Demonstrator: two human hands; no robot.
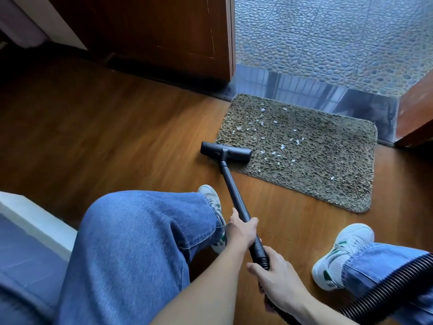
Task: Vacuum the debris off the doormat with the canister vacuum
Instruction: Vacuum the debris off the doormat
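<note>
Black wand [230, 184] within curled left hand [241, 228]

Daylight from open doorway [328, 43]; glare on threshold [304, 87]; left corners dim; wide-angle edge bending.

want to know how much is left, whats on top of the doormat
White scraps lie scattered over the doormat, mostly its left half. The vacuum head sits on its near left corner, partly on the floor. Anything beneath the head is hidden.
</note>
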